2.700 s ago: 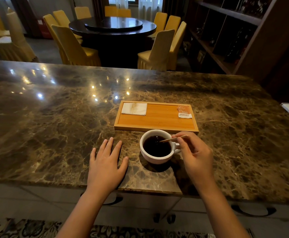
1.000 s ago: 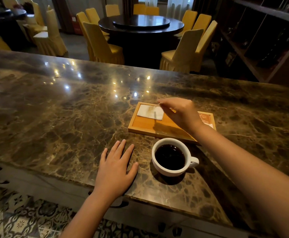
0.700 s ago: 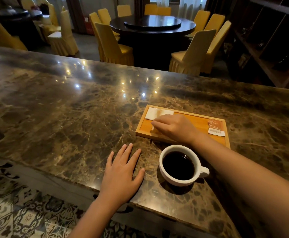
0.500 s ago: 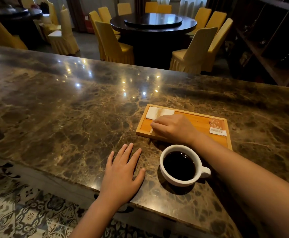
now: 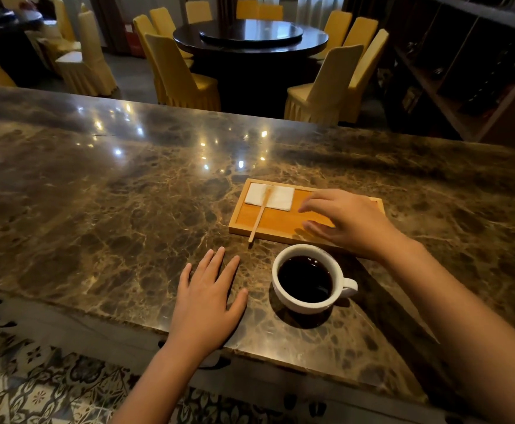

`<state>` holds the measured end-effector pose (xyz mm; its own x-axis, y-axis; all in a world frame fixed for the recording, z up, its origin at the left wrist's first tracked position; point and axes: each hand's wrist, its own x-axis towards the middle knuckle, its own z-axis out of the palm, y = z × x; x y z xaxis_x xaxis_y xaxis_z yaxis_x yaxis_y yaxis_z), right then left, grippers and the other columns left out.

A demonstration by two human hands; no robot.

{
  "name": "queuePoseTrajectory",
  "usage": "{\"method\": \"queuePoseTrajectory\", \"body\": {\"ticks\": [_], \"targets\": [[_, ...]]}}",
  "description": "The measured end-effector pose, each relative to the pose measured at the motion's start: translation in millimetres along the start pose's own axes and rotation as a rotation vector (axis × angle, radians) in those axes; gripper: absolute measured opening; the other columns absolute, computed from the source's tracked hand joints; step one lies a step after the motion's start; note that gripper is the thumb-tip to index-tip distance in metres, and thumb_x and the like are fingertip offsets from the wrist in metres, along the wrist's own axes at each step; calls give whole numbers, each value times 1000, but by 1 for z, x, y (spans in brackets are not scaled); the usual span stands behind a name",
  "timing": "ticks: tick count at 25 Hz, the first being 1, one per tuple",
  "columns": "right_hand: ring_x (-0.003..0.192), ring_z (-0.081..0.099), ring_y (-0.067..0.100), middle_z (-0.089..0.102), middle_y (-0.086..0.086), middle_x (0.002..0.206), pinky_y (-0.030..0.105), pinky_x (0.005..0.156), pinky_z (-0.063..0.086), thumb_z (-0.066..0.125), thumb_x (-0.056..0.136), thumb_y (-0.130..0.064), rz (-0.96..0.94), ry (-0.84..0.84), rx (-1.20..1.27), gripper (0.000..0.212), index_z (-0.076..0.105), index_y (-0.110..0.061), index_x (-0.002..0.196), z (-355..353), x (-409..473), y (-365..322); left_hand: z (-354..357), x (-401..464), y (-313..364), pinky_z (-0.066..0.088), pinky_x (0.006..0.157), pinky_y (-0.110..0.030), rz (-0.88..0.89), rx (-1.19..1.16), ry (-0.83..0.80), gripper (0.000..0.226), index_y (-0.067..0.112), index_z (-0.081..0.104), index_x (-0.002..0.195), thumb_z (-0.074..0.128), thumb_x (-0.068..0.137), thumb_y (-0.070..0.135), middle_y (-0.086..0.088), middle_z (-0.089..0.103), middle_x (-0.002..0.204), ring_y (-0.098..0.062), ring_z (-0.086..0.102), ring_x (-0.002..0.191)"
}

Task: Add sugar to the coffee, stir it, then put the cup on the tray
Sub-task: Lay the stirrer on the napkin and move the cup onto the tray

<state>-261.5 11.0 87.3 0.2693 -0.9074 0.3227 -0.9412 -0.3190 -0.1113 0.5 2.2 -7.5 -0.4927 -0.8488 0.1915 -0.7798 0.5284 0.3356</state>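
Note:
A white cup [image 5: 309,306] of black coffee stands on the marble counter, handle to the right, just in front of a wooden tray [image 5: 276,220]. A wooden stir stick [image 5: 260,215] lies across the tray's left part, one end on a white napkin [image 5: 273,195], the other over the tray's front edge. My right hand [image 5: 346,221] hovers over the tray's right half, fingers spread, holding nothing. It hides the sugar packets. My left hand [image 5: 207,298] lies flat on the counter, left of the cup.
The brown marble counter [image 5: 112,209] reaches far to the left and back; its front edge runs just below my left hand. Beyond it stand a dark round table [image 5: 250,36] with yellow-covered chairs [image 5: 182,75] and, at the right, dark wooden shelves [image 5: 476,62].
My right hand stopped stirring, carried the stick to the tray, laid it on the napkin, let go and drew back to the right. The left hand and cup stayed put.

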Motion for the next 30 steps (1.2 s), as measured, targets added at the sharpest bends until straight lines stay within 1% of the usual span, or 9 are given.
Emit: {"method": "queuePoseTrajectory", "body": {"ticks": [3, 6, 10, 12, 15, 19, 24, 28, 30], "targets": [[93, 60, 9, 65, -7, 105, 30, 77, 52, 57, 88, -30, 347, -54, 287, 24, 63, -24, 110, -11, -49, -9, 0, 0, -1, 6, 112, -45, 3, 4, -7, 65, 28, 27, 140, 19, 82, 57, -2, 20, 152, -14, 8, 139], [84, 61, 2, 67, -14, 96, 22, 73, 49, 53, 90, -28, 510, -66, 501, 19, 65, -30, 104, -4, -86, -25, 1, 1, -1, 9, 113, -48, 10, 10, -8, 66, 27, 28, 140, 18, 81, 57, -3, 22, 152, -16, 10, 139], [62, 61, 11, 68, -2, 73, 26, 60, 48, 50, 93, -23, 659, -53, 740, 20, 69, -22, 87, 15, -108, -35, 2, 2, -2, 10, 113, -50, 21, 21, -13, 67, 27, 29, 140, 18, 81, 57, -5, 24, 151, -17, 12, 139], [62, 59, 19, 66, 0, 71, 30, 57, 48, 51, 93, -20, 692, -1, 870, 19, 68, -17, 85, 20, -110, -39, 1, 2, -3, 10, 113, -50, 21, 24, -18, 68, 27, 28, 140, 17, 80, 58, -5, 23, 151, -17, 11, 139], [60, 58, 14, 65, -7, 65, 27, 56, 48, 52, 92, -17, 679, 46, 964, 17, 65, -12, 82, 24, -110, -45, 2, 2, -3, 10, 113, -50, 27, 27, -21, 69, 26, 29, 140, 16, 80, 58, -5, 24, 151, -18, 12, 139], [57, 57, 19, 61, 2, 63, 31, 55, 52, 48, 93, -12, 679, 104, 1076, 20, 61, 0, 83, 27, -111, -53, 2, 2, -4, 11, 113, -50, 28, 28, -14, 69, 26, 29, 140, 17, 80, 58, -6, 25, 151, -19, 14, 139], [53, 57, 13, 63, -5, 57, 32, 51, 54, 46, 94, -12, 699, 165, 1143, 23, 62, -8, 78, 25, -110, -57, 2, 3, -4, 10, 112, -50, 30, 27, -8, 69, 26, 30, 139, 17, 80, 58, -6, 25, 151, -19, 14, 139], [54, 56, 11, 64, -3, 65, 32, 55, 52, 46, 94, -12, 709, 232, 1131, 23, 61, 1, 83, 20, -106, -49, 3, 2, -5, 9, 112, -50, 27, 29, -8, 69, 26, 30, 139, 17, 80, 58, -6, 25, 151, -19, 13, 139], [54, 55, 8, 62, 3, 70, 25, 56, 50, 44, 95, -11, 711, 288, 1138, 25, 59, 8, 89, 15, -100, -43, 4, 3, -5, 9, 113, -49, 26, 23, -7, 69, 26, 29, 139, 18, 80, 59, -6, 25, 151, -18, 13, 139]]}}
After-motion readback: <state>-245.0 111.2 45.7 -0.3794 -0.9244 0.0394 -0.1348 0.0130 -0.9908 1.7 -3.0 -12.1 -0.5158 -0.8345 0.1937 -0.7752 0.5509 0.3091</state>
